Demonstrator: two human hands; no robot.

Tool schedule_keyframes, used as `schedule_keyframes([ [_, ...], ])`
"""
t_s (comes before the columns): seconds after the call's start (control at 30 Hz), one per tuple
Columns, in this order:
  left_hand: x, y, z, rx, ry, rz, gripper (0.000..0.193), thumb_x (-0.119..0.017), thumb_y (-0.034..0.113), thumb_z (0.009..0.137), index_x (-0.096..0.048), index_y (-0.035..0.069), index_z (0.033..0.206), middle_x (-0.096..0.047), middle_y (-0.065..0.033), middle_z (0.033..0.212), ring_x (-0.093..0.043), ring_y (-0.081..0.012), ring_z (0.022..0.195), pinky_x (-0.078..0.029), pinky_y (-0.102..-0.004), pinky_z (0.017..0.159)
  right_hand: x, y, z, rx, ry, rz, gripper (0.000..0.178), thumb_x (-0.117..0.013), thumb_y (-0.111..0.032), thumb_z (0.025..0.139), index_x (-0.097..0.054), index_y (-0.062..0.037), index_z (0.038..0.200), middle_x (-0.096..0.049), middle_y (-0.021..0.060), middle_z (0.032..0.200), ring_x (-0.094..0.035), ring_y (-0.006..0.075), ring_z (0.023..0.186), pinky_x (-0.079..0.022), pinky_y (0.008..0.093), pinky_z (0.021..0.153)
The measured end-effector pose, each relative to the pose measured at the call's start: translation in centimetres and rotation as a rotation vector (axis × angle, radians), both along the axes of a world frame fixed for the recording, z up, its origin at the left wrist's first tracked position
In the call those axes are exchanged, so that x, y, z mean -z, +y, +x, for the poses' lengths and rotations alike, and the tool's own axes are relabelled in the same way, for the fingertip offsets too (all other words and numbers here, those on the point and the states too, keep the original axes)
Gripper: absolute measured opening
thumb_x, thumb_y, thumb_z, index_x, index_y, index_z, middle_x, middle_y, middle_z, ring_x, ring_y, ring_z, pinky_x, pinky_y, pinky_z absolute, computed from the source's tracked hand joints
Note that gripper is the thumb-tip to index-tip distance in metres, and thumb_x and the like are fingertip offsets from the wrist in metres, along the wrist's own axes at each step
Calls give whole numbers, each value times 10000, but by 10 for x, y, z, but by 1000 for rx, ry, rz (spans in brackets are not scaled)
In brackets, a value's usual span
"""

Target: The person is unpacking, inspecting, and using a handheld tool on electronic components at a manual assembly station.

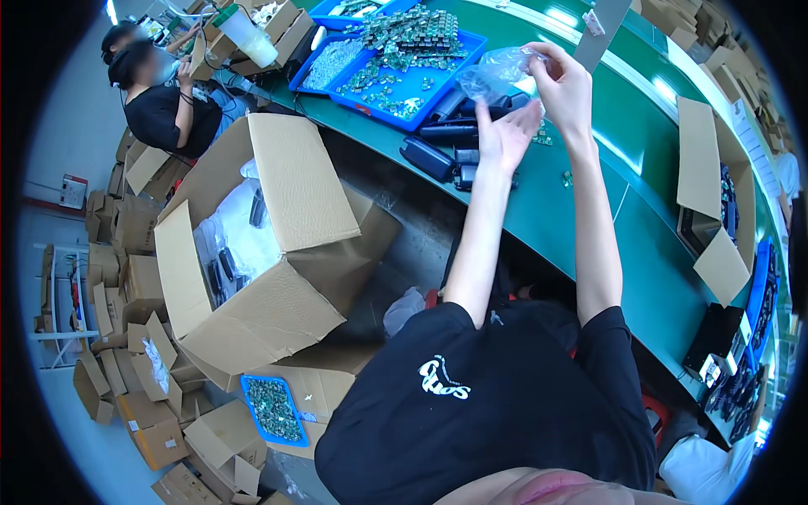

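Observation:
A crumpled clear plastic bag (495, 71) is up over the green workbench, its upper right edge pinched in the closed fingers of my right hand (562, 84). Below it, my left hand (507, 137) is open, palm up and fingers stretched out. Its fingertips are close to the bag; whether they touch it I cannot tell. Several black plastic housings (427, 158) lie on the bench beside my left hand. Just beyond them stands a blue tray (418, 84) heaped with small green circuit boards (412, 38).
An open cardboard box (316, 185) with plastic-wrapped black parts stands left of the bench. Low on the left is a small blue tray of green boards (273, 410). Another carton (700, 151) sits on the bench at right. Two people work at the far left.

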State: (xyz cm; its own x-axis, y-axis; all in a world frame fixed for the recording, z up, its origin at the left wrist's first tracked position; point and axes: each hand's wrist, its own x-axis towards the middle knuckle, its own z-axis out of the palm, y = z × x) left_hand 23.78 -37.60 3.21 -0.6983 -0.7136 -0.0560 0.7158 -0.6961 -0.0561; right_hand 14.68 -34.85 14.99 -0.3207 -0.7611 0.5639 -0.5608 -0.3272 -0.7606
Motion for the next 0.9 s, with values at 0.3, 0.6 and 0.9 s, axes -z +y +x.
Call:
schedule_keyframes([
  [0.3,22,74,107,-611,-1740,-986,633,-475,420,1000,-414,-74,1392,-583,-236,1301,-534,-288,1241,-449,-381,936,35,37,5,72,-210,-101,170,-611,-45,932,-693,5,1072,-707,46,867,-656,90,776,-513,204,696],
  [0.6,32,28,62,-995,-2139,-1019,875,-520,484,939,-122,-21,1532,-110,-263,1593,-106,-426,1476,-74,-571,1162,-33,10,10,-10,-196,-436,143,-646,-63,905,-697,-2,1024,-693,48,850,-638,100,757,-510,241,706],
  [0.9,38,46,85,-1382,-1585,-1006,634,-442,408,1005,-304,15,1482,-271,-224,1544,-259,-368,1439,-175,-507,1150,-9,28,46,-20,-198,-403,153,-608,-26,919,-682,18,1046,-700,95,1004,-665,158,846,-549,276,776],
])
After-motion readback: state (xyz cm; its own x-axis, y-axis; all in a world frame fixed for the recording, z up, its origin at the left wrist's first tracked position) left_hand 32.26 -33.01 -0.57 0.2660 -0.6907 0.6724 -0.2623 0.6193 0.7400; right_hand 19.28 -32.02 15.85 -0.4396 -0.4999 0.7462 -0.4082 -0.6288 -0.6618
